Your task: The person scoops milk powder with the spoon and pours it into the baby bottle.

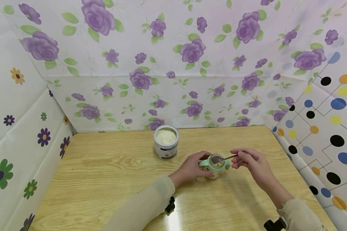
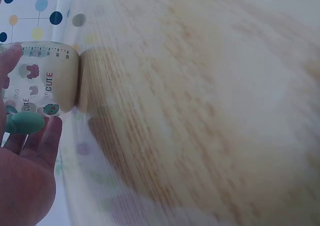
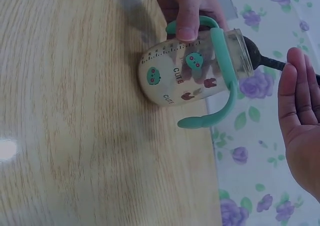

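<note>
A clear baby bottle (image 1: pixel 216 173) with a mint green collar and two side handles stands upright on the table, its mouth uncovered. My left hand (image 1: pixel 192 168) grips it around the side, thumb on the body in the right wrist view. Cartoon prints, the word CUTE and a measuring scale mark the bottle (image 3: pixel 185 75); pale contents show at its bottom. Between the fingers of my right hand (image 1: pixel 254 163) is the thin handle of a spoon (image 1: pixel 230 157). The dark bowl of the spoon (image 3: pixel 254 51) is right at the bottle's mouth.
An open can (image 1: pixel 166 152) of pale powder stands behind and left of the bottle, near the back of the wooden table (image 1: pixel 112 170). Patterned cloth walls (image 1: pixel 127 106) rise at the back and both sides. Black straps (image 1: pixel 170 205) circle the wrists.
</note>
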Available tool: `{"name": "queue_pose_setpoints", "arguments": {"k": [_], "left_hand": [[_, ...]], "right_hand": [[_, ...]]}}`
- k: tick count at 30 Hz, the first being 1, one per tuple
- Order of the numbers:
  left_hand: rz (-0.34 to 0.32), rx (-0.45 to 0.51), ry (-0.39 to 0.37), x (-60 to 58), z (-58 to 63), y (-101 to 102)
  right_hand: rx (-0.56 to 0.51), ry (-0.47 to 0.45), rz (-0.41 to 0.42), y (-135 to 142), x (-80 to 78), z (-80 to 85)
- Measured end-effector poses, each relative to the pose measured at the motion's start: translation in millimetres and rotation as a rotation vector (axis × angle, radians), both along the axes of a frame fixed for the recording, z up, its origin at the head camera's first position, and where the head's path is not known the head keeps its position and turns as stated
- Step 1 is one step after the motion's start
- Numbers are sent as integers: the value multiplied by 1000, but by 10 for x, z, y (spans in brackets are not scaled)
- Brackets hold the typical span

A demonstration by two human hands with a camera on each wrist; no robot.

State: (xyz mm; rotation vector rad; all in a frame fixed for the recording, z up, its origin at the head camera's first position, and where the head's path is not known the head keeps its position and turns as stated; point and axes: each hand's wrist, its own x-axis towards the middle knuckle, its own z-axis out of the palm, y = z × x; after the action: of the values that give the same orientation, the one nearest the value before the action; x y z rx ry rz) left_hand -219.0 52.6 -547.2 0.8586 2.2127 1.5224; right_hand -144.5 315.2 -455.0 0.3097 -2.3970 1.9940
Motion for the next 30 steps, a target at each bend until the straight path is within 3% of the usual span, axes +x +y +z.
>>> {"name": "queue_pose_setpoints", "arguments": {"k": [7, 13, 19, 30], "left_hand": [[-8, 6, -5, 0, 0, -8], [-4, 8, -3, 0, 1, -9], [-5, -8, 3, -2, -11, -1], [-1, -7, 7, -1, -17, 8]], "right_hand": [[-8, 24, 36, 12, 12, 48], [46, 12, 47, 39, 19, 22], [-20, 31, 74, 84, 11, 29], [-6, -23, 58, 84, 22, 26]]}}
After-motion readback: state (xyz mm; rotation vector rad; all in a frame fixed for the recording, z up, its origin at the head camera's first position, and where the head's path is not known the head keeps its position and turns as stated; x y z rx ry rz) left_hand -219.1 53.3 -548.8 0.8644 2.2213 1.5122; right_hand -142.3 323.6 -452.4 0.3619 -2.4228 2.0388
